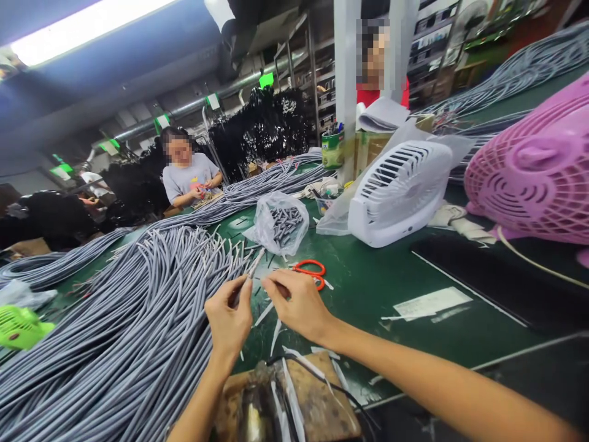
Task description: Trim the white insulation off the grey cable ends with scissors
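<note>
My left hand (230, 316) is closed in a pinch on a grey cable, whose pale stripped end (256, 263) sticks up past the fingertips. Just to its right, my right hand (297, 301) has thumb and fingers pressed together. Whatever they hold, if anything, is too small to make out. A large bundle of grey cables (138, 307) fills the left side, many ends pale. Scissors with red handles (311, 265) lie behind my right hand. Beyond both hands sits a clear plastic bag (280, 224) of short dark grey pieces.
A wooden block (317, 393) with a metal part and white strips stands close in front of me. On the right are a white fan (400, 193), a pink fan (529, 159) and a black mat (488, 282). One person (191, 175) works across the green table (363, 288).
</note>
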### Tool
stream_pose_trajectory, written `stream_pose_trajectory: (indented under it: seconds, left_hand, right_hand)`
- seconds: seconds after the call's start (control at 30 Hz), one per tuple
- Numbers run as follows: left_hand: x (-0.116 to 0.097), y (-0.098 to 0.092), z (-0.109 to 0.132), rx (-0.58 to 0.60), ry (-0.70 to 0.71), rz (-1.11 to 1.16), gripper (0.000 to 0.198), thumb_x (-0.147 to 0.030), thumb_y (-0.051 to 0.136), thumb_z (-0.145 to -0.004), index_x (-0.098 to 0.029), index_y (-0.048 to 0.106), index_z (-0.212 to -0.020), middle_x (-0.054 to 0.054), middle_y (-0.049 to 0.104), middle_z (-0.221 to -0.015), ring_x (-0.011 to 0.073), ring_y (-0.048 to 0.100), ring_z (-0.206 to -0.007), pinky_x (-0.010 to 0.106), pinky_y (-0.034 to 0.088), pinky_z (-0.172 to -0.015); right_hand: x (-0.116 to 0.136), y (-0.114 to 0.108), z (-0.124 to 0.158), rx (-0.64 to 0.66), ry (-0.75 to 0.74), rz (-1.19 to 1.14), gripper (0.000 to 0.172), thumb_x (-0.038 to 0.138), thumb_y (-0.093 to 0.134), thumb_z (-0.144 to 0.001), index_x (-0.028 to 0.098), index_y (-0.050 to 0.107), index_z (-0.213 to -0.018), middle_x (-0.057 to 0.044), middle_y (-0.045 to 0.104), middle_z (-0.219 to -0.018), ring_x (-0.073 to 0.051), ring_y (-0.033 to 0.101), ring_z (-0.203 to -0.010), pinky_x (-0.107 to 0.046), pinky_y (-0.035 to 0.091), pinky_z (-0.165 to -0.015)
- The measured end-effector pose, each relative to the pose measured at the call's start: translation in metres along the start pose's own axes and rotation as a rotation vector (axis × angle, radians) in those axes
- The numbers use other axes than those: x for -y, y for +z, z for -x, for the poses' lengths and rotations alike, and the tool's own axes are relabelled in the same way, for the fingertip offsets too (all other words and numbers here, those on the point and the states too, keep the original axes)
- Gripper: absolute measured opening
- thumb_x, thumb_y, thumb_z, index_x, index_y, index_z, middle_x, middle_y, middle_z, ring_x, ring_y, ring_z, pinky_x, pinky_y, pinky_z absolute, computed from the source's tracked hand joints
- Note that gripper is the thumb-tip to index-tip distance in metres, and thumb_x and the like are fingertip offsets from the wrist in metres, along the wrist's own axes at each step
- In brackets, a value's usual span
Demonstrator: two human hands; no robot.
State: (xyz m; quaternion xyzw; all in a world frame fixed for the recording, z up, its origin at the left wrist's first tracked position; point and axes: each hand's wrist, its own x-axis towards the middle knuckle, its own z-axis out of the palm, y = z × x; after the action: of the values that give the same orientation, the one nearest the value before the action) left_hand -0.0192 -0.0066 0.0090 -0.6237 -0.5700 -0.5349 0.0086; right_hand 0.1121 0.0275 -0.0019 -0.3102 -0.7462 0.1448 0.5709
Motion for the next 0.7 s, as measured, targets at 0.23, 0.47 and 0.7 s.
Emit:
stream_pose_trajectory:
  seconds: [0.23,0.47,0.7]
  left_hand:
    - [0.0014,0.0009,0.0044,0.018,0.049,-0.026,0.017,-0.027,0.058,-0.077,-0.014,0.068,-0.081,0.005,0.071,-0.072,0.0149,0.066,-0.061,0.023,0.054,-0.059]
    - [0.0026,0.0007,0.0057,-0.005,0.161,-0.061,0.013,-0.022,0.059,-0.077,-0.013,0.067,-0.082,0.005,0.069,-0.071,0.0119,0.063,-0.059,0.020,0.051,-0.056]
    - [-0.0020,0.0020,0.0056,-0.016,0.286,-0.131,0.012,-0.016,0.058,-0.076,-0.014,0.068,-0.082,0.002,0.066,-0.065,0.0083,0.057,-0.051,0.017,0.046,-0.050]
  right_hand:
    - [-0.0012,0.0027,0.0020,0.034,0.039,0.022,0.029,0.022,0.043,-0.087,0.016,0.054,-0.061,0.002,0.048,-0.052,-0.009,0.041,-0.046,-0.021,0.031,-0.050]
    - [-0.0017,0.0012,-0.0002,0.045,0.046,0.034,0.031,0.021,0.045,-0.086,0.016,0.052,-0.057,0.002,0.045,-0.049,-0.009,0.039,-0.045,-0.021,0.028,-0.048]
    - [-0.0026,0.0011,-0.0012,0.088,0.103,-0.022,0.034,0.022,0.045,-0.086,0.016,0.050,-0.052,0.003,0.042,-0.045,-0.008,0.036,-0.042,-0.021,0.026,-0.045]
